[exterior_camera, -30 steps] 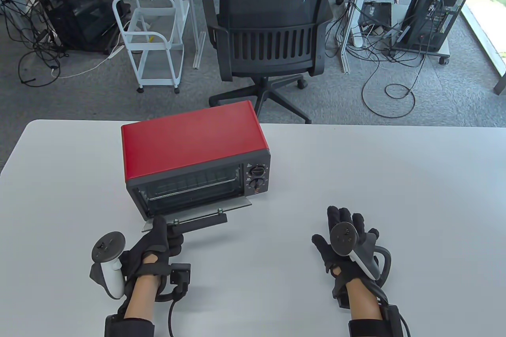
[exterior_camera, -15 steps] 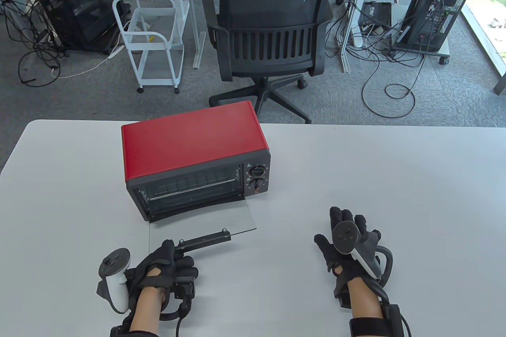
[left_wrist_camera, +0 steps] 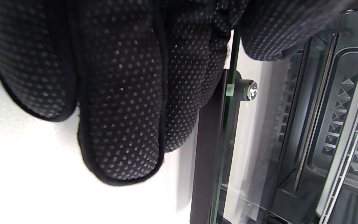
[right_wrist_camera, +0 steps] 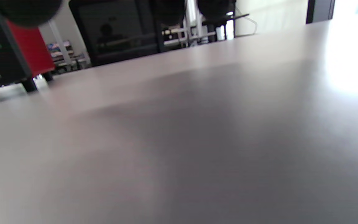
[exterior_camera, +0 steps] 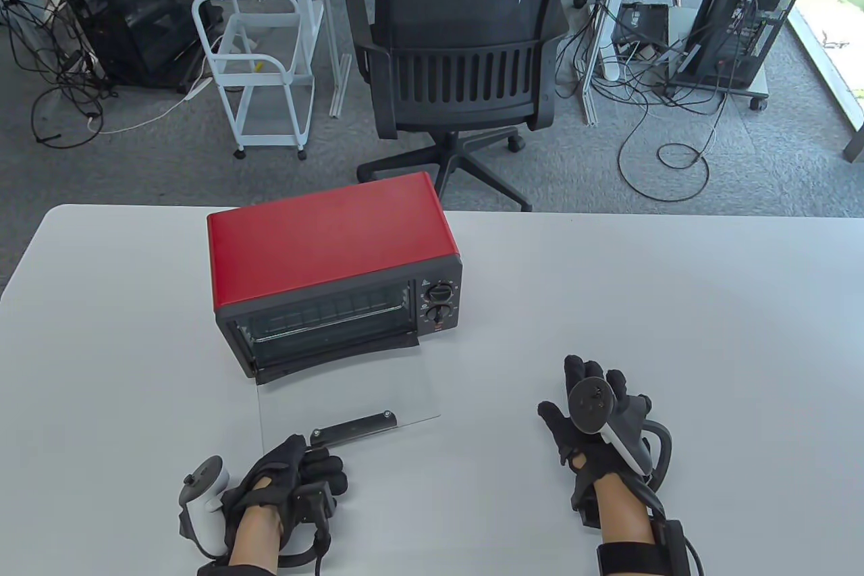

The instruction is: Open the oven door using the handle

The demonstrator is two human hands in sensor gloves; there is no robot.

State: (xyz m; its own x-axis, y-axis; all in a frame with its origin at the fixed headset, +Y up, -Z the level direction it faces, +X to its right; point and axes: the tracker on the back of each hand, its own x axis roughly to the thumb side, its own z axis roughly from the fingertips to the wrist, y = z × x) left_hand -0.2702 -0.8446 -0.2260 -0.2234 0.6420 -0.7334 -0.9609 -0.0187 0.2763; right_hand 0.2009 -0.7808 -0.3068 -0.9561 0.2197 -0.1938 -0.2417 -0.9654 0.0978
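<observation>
A red toaster oven [exterior_camera: 324, 245] stands on the white table [exterior_camera: 675, 306], left of centre. Its glass door [exterior_camera: 351, 394] lies folded down almost flat toward me, and the dark inside with a wire rack [exterior_camera: 324, 326] shows. My left hand [exterior_camera: 297, 475] grips the left end of the black door handle [exterior_camera: 358, 429]. In the left wrist view my gloved fingers [left_wrist_camera: 117, 93] wrap the handle bar [left_wrist_camera: 207, 161] beside the door's glass edge. My right hand [exterior_camera: 594, 414] rests flat and open on the table, right of the oven, holding nothing.
Two control knobs [exterior_camera: 439, 303] sit on the oven's right front panel. A black office chair [exterior_camera: 466, 56] stands beyond the table's far edge. A white wire cart [exterior_camera: 260, 63] and computer towers stand on the floor behind.
My left hand has pulled the handle toward me and down. The door has swung from slightly ajar to nearly flat on the table. My right hand has stayed still.
</observation>
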